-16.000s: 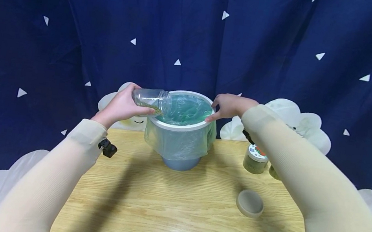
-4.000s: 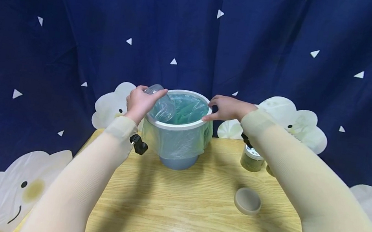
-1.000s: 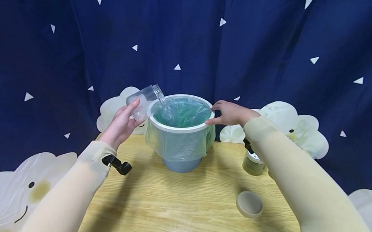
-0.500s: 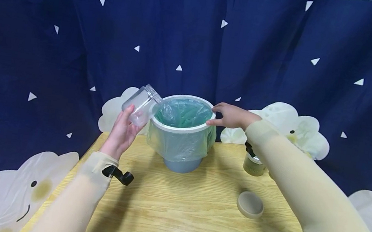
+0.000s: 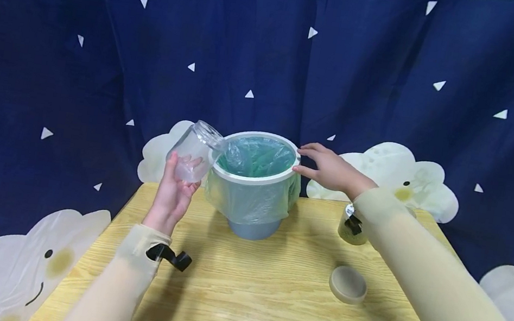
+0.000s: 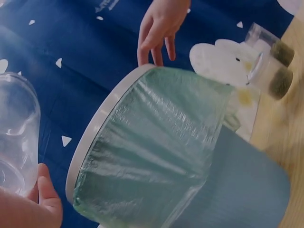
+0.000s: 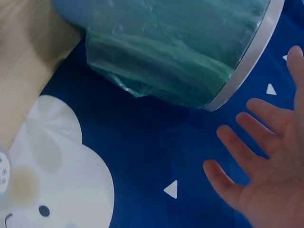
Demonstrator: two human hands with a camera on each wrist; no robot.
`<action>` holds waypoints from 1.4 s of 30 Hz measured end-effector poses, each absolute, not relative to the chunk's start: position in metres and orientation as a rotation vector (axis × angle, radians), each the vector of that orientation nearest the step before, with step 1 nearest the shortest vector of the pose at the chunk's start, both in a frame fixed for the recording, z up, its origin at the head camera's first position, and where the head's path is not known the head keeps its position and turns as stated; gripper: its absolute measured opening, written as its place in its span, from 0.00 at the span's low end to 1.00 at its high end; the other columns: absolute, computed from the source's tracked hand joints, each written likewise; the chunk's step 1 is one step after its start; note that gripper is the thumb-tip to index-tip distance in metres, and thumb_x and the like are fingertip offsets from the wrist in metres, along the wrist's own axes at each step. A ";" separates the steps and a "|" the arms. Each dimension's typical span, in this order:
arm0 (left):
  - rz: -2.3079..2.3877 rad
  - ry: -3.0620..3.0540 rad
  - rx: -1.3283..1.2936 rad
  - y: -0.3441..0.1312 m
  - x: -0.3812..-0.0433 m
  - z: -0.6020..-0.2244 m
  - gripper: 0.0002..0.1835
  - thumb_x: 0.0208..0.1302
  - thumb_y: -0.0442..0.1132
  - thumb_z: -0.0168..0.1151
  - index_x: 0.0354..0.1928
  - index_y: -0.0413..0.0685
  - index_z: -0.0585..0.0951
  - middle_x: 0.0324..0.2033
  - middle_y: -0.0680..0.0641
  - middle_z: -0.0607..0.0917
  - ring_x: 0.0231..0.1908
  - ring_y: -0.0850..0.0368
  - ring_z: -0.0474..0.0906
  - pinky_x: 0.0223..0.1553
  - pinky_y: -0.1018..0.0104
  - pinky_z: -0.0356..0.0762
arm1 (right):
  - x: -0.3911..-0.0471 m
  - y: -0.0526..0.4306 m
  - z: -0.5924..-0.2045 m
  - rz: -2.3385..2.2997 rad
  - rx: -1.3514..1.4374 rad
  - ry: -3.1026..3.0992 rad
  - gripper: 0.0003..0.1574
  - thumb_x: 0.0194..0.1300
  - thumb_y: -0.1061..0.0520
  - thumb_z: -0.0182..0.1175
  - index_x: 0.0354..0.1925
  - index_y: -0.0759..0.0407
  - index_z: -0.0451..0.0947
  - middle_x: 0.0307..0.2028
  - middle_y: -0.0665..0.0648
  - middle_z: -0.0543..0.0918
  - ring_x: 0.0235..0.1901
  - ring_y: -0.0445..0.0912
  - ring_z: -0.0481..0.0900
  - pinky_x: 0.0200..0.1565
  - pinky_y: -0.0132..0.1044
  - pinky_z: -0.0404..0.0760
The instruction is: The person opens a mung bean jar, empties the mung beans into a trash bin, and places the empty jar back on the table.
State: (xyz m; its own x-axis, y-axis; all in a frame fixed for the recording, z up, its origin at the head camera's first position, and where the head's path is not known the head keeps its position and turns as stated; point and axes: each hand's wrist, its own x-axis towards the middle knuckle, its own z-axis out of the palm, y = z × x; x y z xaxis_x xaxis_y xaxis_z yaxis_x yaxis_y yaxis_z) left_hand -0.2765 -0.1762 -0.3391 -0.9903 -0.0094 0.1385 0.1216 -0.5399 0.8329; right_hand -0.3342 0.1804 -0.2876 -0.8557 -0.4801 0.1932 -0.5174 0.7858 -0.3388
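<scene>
My left hand (image 5: 169,200) grips a clear, wide-mouthed jar (image 5: 192,154) beside the left rim of a trash bin. The jar leans with its mouth up and toward the bin, and its see-through walls show no contents. Light blue below, the bin (image 5: 253,231) has a white rim ring (image 5: 249,180) over a green plastic liner bag (image 5: 251,203). At the bin's right side my right hand (image 5: 332,170) has its fingers spread and holds nothing. In the right wrist view, the fingers (image 7: 237,149) stand a little apart from the rim.
A round beige lid (image 5: 348,284) lies on the wooden table (image 5: 239,289) at the right. Behind it, partly covered by my right forearm, is a jar (image 5: 349,231); the left wrist view shows two jars (image 6: 280,84) with dark green contents. A blue curtain (image 5: 273,47) hangs behind.
Earlier my left hand tipped the jar into the bin; it has since drawn back left and turned the mouth upward. The greenish contents are gone. My right hand has come off the rim.
</scene>
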 end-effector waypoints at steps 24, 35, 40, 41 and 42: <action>-2.830 -1.322 -0.460 -0.160 -0.252 -0.370 0.51 0.66 0.51 0.69 0.78 0.45 0.46 0.71 0.40 0.61 0.61 0.56 0.77 0.64 0.70 0.76 | -0.269 0.219 -0.330 0.806 0.704 -2.537 0.22 0.76 0.52 0.61 0.62 0.59 0.80 0.62 0.61 0.78 0.60 0.59 0.79 0.61 0.58 0.76; -2.786 -1.439 -0.576 -0.159 -0.239 -0.386 0.44 0.66 0.45 0.67 0.75 0.45 0.51 0.64 0.43 0.65 0.60 0.56 0.76 0.62 0.69 0.77 | -0.248 0.237 -0.362 0.812 0.703 -2.630 0.23 0.75 0.52 0.62 0.63 0.59 0.79 0.63 0.60 0.78 0.59 0.59 0.81 0.54 0.58 0.82; -2.745 -1.559 -0.590 -0.161 -0.232 -0.394 0.47 0.66 0.45 0.65 0.77 0.40 0.49 0.66 0.40 0.60 0.60 0.56 0.75 0.62 0.69 0.76 | -0.234 0.243 -0.372 0.824 0.698 -2.659 0.24 0.76 0.49 0.61 0.64 0.57 0.78 0.64 0.58 0.77 0.60 0.59 0.80 0.57 0.58 0.81; -2.738 -1.573 -0.596 -0.162 -0.231 -0.395 0.47 0.66 0.45 0.66 0.77 0.39 0.50 0.66 0.40 0.60 0.60 0.56 0.75 0.62 0.70 0.76 | -0.232 0.245 -0.374 0.816 0.700 -2.662 0.24 0.76 0.49 0.61 0.64 0.57 0.78 0.64 0.58 0.77 0.60 0.59 0.80 0.58 0.58 0.80; -2.728 -1.584 -0.600 -0.162 -0.229 -0.397 0.46 0.66 0.44 0.66 0.77 0.39 0.51 0.66 0.40 0.60 0.60 0.56 0.75 0.62 0.69 0.76 | -0.230 0.245 -0.376 0.808 0.701 -2.664 0.24 0.76 0.49 0.60 0.64 0.57 0.78 0.65 0.58 0.77 0.60 0.58 0.80 0.58 0.58 0.80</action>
